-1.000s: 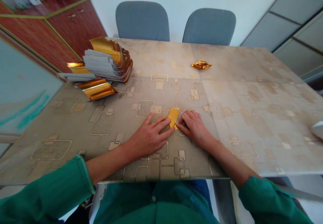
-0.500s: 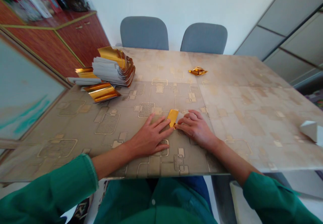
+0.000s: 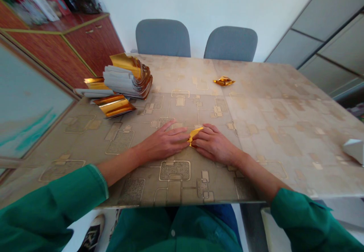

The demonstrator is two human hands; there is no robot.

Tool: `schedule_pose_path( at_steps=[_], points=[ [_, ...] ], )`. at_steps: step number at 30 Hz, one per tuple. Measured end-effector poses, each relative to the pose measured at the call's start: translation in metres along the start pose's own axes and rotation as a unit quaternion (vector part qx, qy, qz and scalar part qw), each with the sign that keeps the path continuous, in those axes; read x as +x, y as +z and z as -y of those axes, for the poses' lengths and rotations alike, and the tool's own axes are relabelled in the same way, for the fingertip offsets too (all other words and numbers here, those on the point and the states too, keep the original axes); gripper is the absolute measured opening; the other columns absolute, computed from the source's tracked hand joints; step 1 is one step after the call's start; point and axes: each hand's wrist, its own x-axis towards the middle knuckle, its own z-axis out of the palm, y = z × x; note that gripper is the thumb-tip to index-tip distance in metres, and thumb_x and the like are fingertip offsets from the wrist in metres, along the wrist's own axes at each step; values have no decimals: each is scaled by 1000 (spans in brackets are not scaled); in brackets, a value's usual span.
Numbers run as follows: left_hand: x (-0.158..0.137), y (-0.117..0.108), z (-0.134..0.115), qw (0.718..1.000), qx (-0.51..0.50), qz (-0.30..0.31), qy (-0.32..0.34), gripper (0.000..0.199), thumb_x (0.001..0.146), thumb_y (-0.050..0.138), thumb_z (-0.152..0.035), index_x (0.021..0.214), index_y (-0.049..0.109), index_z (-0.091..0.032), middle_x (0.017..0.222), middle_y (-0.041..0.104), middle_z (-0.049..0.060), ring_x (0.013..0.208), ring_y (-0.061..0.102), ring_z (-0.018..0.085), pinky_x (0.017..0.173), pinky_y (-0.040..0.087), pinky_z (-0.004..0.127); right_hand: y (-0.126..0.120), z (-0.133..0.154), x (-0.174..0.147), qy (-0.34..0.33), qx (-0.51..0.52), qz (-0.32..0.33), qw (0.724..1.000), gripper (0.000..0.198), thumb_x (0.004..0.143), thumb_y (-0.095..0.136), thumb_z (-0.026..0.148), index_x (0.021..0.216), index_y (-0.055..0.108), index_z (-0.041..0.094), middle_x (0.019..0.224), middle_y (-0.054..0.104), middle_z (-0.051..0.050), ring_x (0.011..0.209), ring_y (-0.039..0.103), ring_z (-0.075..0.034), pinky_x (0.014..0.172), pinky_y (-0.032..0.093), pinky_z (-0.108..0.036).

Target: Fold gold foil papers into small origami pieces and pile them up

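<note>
A small folded piece of gold foil paper lies on the table between my hands, partly covered by fingers. My left hand rests flat to its left, fingers stretched out and thumb apart, with the fingertips touching the paper's left edge. From the right, the bent fingers of my right hand close over the paper and hide its right part. Farther back sits a folded gold foil piece with pointed ends.
A thick stack of gold-and-white paper stands at the back left, with a loose gold sheet before it. A white folded object is at the right edge. Two grey chairs stand behind the patterned table.
My right hand has shifted left over the gold foil paper, which now looks turned and more covered. My left hand has drawn slightly left, its fingers closer together.
</note>
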Motion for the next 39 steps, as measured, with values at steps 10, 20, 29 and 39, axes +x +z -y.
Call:
schedule_pose_path(
  at_steps=[10, 20, 29, 39],
  points=[
    [8, 3, -39, 996, 1, -15, -90, 26, 98, 50, -21, 119, 63, -12, 112, 68, 9, 115, 57, 22, 118, 29, 48, 23, -6, 2, 64, -13, -56, 996, 21, 98, 52, 28, 113, 67, 27, 104, 68, -2, 104, 54, -19, 113, 24, -44],
    [9, -2, -49, 992, -13, 25, -121, 44, 95, 54, -40, 125, 59, -9, 120, 65, 14, 116, 57, 28, 119, 20, 57, 18, -13, 1, 83, -20, -34, 996, 30, 100, 47, 33, 125, 62, 26, 118, 62, -6, 110, 51, -21, 108, 29, -44],
    [1, -3, -14, 996, -9, 22, -83, 33, 95, 58, -39, 124, 61, -22, 123, 68, 5, 131, 50, 28, 118, 6, 65, 10, -12, 1, 80, -44, -21, 996, 33, 101, 44, 38, 122, 65, 23, 96, 61, -7, 90, 52, -20, 85, 37, -35],
    [10, -1, -13, 997, 17, 4, -74, 19, 99, 49, -19, 108, 66, -19, 106, 70, 3, 107, 62, 18, 116, 30, 47, 11, -8, 0, 59, -22, -25, 998, 36, 103, 40, 37, 120, 64, 16, 105, 63, -9, 94, 52, -21, 81, 40, -34]
  ],
)
